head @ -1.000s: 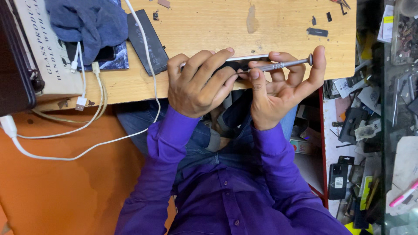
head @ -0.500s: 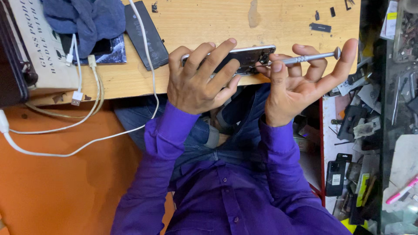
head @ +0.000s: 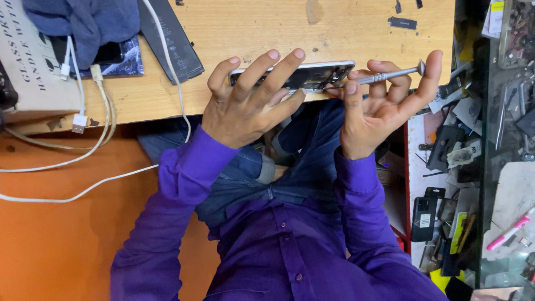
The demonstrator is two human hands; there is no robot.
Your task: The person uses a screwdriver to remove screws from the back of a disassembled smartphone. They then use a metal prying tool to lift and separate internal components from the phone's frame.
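The phone sits at the near edge of the wooden bench, held edge-on with its opened side up. The left hand is spread over it, fingers splayed and curled across the frame, pinning it in place. The right hand is partly closed around a slim metal screwdriver, thumb and fingers pinching the shaft, its tip reaching into the phone's right end.

I'd judge the phone light and stiff, but fragile with its inside bared, and the smooth metal rim looks slippery, so the long edges are the sensible place to take hold (much as the left hand does now). The screwdriver is thin and likely to roll if set down.

As for containers: the glass-fronted case to the right holds a jumble of small parts and tools, too cluttered to tell apart, with a pink pen lying in it. A cardboard box stands at the bench's left; its contents are hidden.
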